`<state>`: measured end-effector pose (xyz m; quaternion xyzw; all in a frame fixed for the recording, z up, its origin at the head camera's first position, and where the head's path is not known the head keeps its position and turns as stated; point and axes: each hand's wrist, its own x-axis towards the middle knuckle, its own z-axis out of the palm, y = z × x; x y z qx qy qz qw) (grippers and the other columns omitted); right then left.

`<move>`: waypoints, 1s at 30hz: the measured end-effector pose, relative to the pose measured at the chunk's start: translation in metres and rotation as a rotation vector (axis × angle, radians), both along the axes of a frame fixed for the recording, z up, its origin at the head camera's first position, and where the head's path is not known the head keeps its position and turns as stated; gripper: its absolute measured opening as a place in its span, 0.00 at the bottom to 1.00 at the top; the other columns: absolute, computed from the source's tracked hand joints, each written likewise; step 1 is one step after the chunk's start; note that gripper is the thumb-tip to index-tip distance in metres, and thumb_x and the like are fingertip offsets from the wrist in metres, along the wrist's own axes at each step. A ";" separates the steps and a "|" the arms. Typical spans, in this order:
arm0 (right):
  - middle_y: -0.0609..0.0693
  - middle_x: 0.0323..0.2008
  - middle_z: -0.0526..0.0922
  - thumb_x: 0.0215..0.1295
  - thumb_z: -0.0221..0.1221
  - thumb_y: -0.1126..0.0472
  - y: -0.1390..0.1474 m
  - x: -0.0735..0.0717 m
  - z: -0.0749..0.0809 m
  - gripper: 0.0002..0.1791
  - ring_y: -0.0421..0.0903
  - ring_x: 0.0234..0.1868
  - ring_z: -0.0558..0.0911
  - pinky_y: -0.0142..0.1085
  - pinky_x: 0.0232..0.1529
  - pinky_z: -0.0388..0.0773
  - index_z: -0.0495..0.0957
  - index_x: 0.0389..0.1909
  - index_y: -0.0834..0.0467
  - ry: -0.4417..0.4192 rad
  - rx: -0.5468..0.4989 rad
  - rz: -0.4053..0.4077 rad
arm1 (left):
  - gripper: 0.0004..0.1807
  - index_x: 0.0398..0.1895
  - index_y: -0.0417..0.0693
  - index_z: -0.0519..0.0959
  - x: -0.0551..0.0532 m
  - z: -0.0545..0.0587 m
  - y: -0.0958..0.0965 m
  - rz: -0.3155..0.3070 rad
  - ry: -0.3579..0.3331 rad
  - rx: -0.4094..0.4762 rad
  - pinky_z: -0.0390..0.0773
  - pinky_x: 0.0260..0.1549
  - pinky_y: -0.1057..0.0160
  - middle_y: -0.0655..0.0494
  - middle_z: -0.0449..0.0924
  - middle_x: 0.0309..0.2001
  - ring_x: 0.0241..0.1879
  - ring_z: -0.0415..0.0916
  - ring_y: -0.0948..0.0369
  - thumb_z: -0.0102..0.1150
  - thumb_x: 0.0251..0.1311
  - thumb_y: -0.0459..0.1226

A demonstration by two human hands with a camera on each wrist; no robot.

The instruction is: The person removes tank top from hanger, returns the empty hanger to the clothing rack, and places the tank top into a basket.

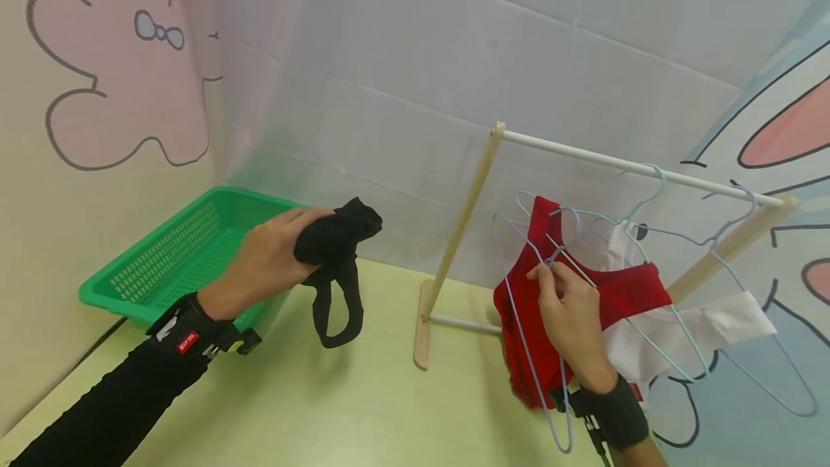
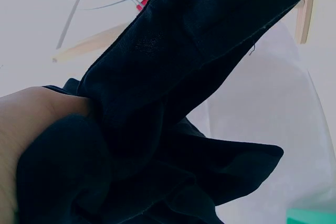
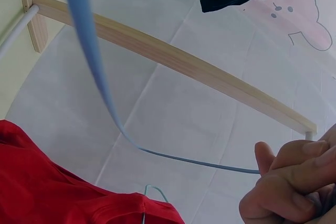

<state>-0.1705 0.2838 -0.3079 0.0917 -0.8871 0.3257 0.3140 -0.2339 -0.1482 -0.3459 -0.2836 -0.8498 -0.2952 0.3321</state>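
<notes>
My left hand (image 1: pixel 269 251) grips a bunched black garment (image 1: pixel 338 236), and a looped strap of it hangs down. In the left wrist view, black cloth (image 2: pixel 173 56) covers most of the fingers. My right hand (image 1: pixel 573 316) pinches a thin blue-violet hanger (image 3: pixel 94 61) near its hook; the hanger has nothing on it. Just behind that hand, a red tank top (image 1: pixel 625 294) hangs on a mint-green hanger (image 1: pixel 660 180). Farther right a white garment (image 1: pixel 681 341) hangs on another violet hanger (image 1: pixel 735 218), partly hidden by the red one.
A small rack carries the hung clothes on its white rod (image 1: pixel 603 158), between wooden posts (image 1: pixel 463 222). Left of it stands a green plastic basket (image 1: pixel 155 243), partly behind my left forearm. Both stand on a pale yellow table (image 1: pixel 389 409) against a printed curtain (image 1: pixel 363 49).
</notes>
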 end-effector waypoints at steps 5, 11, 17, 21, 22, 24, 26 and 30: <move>0.48 0.17 0.71 0.82 0.55 0.64 -0.002 -0.004 0.002 0.13 0.41 0.16 0.65 0.32 0.16 0.65 0.86 0.42 0.65 0.015 0.000 0.006 | 0.35 0.65 0.47 0.81 0.002 -0.002 -0.013 0.037 0.007 0.007 0.85 0.41 0.39 0.42 0.86 0.53 0.48 0.86 0.42 0.80 0.50 0.30; 0.49 0.17 0.73 0.82 0.54 0.64 -0.002 -0.006 0.005 0.13 0.42 0.16 0.66 0.32 0.16 0.66 0.85 0.42 0.65 0.016 -0.015 0.006 | 0.36 0.65 0.48 0.81 0.003 0.000 -0.024 0.071 0.026 -0.002 0.85 0.39 0.39 0.42 0.86 0.53 0.48 0.86 0.42 0.80 0.49 0.30; 0.51 0.18 0.75 0.83 0.53 0.63 -0.002 -0.010 0.010 0.14 0.43 0.16 0.67 0.32 0.16 0.67 0.86 0.43 0.66 0.023 -0.014 0.000 | 0.35 0.65 0.48 0.81 0.002 0.005 -0.032 0.096 0.027 0.000 0.84 0.38 0.38 0.43 0.86 0.51 0.47 0.85 0.41 0.79 0.49 0.30; 0.50 0.17 0.74 0.83 0.53 0.63 -0.001 -0.011 0.013 0.15 0.43 0.15 0.66 0.32 0.15 0.66 0.86 0.43 0.66 0.025 -0.004 0.002 | 0.36 0.66 0.48 0.80 0.001 0.006 -0.038 0.099 0.006 -0.007 0.84 0.38 0.37 0.42 0.85 0.53 0.48 0.85 0.41 0.80 0.49 0.30; 0.50 0.17 0.73 0.83 0.53 0.63 -0.001 -0.012 0.013 0.15 0.42 0.15 0.66 0.32 0.15 0.66 0.86 0.42 0.66 0.028 -0.002 0.002 | 0.36 0.66 0.47 0.80 0.001 0.006 -0.039 0.097 0.004 -0.011 0.84 0.39 0.37 0.42 0.85 0.53 0.49 0.85 0.41 0.81 0.50 0.30; 0.50 0.16 0.70 0.83 0.53 0.64 -0.001 -0.013 0.014 0.14 0.42 0.14 0.64 0.33 0.14 0.63 0.86 0.41 0.66 0.037 0.006 0.004 | 0.37 0.66 0.46 0.80 0.000 0.006 -0.042 0.097 0.012 -0.020 0.84 0.40 0.36 0.41 0.85 0.54 0.49 0.85 0.40 0.81 0.49 0.30; 0.49 0.15 0.69 0.82 0.53 0.64 -0.001 -0.014 0.015 0.14 0.42 0.14 0.63 0.33 0.13 0.62 0.86 0.41 0.66 0.047 0.010 0.007 | 0.36 0.66 0.45 0.80 -0.001 0.007 -0.047 0.100 0.029 -0.021 0.84 0.41 0.37 0.41 0.86 0.53 0.49 0.85 0.40 0.80 0.49 0.30; 0.49 0.16 0.70 0.82 0.54 0.64 -0.002 -0.018 0.018 0.14 0.42 0.15 0.64 0.33 0.14 0.62 0.86 0.40 0.65 0.065 0.022 0.013 | 0.35 0.64 0.45 0.81 -0.003 0.010 -0.056 0.116 0.057 -0.002 0.82 0.41 0.36 0.40 0.86 0.51 0.48 0.85 0.40 0.79 0.48 0.28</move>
